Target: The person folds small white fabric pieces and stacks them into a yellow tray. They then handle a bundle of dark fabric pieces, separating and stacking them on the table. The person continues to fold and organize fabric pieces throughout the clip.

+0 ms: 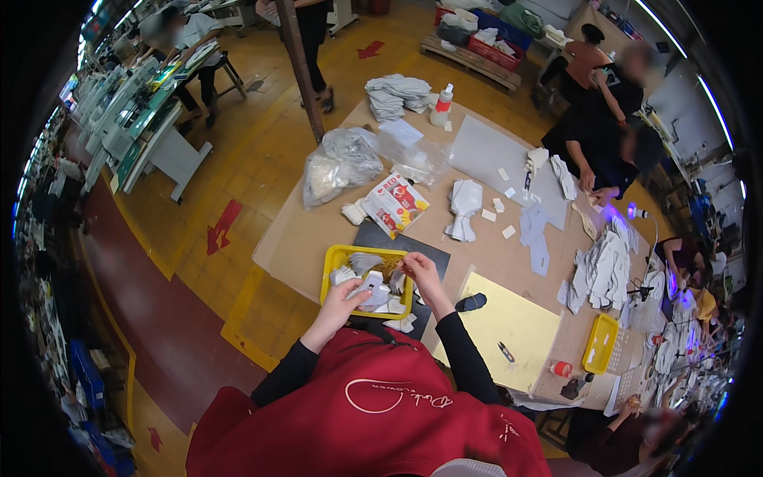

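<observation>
My left hand (338, 312) is closed around a small stack of pale grey cloth pieces (369, 291), with a little dark mark on top that is too tiny to make out. I hold the stack over a yellow basket (350, 248) right in front of me, at the edge of the big tan table (286, 254). My right hand (407, 265) is over the basket's right side, the thumb and finger bent close together by some brown-yellow bands (389, 261). I cannot tell if they pinch anything. More pale pieces lie in the basket, and part of a black mat (421, 254) shows beside it. My red apron (334, 397) has curly white writing next to a big white loop. Past the basket is a bright packet (396, 205) with big red letters and yellow and red pictures, just beside a puffy clear plastic bag (342, 165). A white bottle (442, 107) with an orange-red label stands further back. Small white tags (509, 231) lie about near a neat pale stack (462, 211); if they have writing, it is too small to read. On my right, a dark oval thing (470, 303) and small thread snips (506, 352) lie on a yellow sheet (505, 322). Red arrows (225, 226) are on the yellow floor. Across the table, a person in black (596, 147) has both hands near some cloth.
</observation>
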The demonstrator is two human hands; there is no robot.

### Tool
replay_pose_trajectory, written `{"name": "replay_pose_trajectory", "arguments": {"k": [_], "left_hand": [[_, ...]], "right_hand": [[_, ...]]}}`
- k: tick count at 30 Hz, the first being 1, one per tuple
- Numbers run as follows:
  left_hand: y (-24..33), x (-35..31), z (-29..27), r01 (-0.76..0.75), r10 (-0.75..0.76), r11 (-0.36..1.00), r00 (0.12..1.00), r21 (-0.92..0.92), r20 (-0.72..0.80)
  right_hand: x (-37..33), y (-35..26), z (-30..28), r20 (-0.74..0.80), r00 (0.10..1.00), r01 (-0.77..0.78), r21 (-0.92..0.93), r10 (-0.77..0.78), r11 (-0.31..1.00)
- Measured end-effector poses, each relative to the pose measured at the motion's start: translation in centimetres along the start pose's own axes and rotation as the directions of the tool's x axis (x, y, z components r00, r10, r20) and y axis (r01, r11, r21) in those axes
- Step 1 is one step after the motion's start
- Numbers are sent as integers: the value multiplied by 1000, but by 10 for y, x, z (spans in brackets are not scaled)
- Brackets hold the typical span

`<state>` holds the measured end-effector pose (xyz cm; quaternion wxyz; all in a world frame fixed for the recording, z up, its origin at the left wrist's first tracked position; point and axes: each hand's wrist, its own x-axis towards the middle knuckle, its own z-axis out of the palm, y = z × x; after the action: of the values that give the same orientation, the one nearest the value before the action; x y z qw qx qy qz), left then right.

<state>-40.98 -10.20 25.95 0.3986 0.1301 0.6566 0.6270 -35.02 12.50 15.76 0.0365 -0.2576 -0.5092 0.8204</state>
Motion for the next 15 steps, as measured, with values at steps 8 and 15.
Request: {"name": "replay_pose_trajectory", "arguments": {"k": [8, 15], "left_hand": [[3, -6, -10, 4, -7, 998, 998, -57, -65], [9, -4, 4, 16, -20, 995, 999, -94, -36]], "right_hand": [[6, 9, 10, -37, 998, 49, -80, -52, 996], [-73, -72, 46, 102, 992, 53, 197, -74, 979]]}}
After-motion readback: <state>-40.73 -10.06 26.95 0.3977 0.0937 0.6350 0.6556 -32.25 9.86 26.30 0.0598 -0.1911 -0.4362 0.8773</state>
